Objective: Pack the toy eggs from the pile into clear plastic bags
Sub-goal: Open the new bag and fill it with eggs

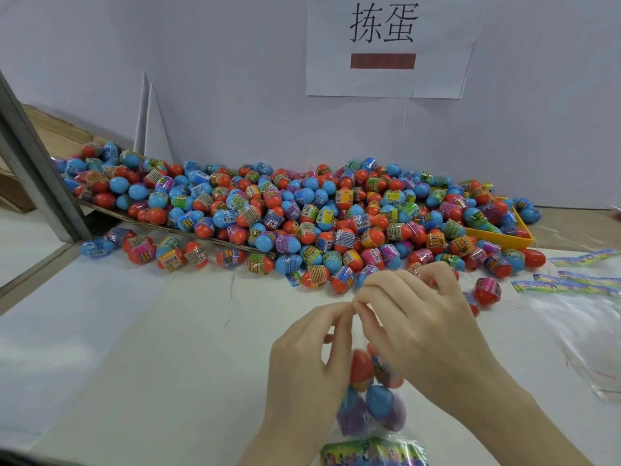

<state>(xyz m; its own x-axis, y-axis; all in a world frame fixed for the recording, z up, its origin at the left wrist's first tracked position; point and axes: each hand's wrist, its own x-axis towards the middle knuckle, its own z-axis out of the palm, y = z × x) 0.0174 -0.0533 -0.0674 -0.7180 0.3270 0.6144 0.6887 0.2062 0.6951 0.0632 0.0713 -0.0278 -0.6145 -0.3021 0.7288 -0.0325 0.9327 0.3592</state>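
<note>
At far left, a grey metal post [37,169] leans across the corner of the white table [134,331]. The pile of toy eggs [285,210] runs from there along the back wall, part of it resting on a cardboard sheet [100,207], with loose eggs spilled onto the table in front.

The left hand [307,361] is held above the table at centre. Thumb and forefinger are curled and pinch the mouth of a clear plastic bag [369,428] that hangs below. The right hand [423,321] meets it fingertip to fingertip and pinches the same edge from the other side. The bag holds several eggs, orange, blue and purple, and has a printed header card [373,454] at its lower end.

Handling judgement: the eggs are rigid, light plastic shells with glossy shrink wrap, so they are likely to slip and roll; take each one across its middle. The bag film is thin, limp and slippery; hold it at the mouth edge with both hands and do not let the load swing.

At right, a yellow tray [504,242] sits under the end of the pile. Spare header cards [571,285] and empty clear bags [588,331] lie flat on the table near the right edge
</note>
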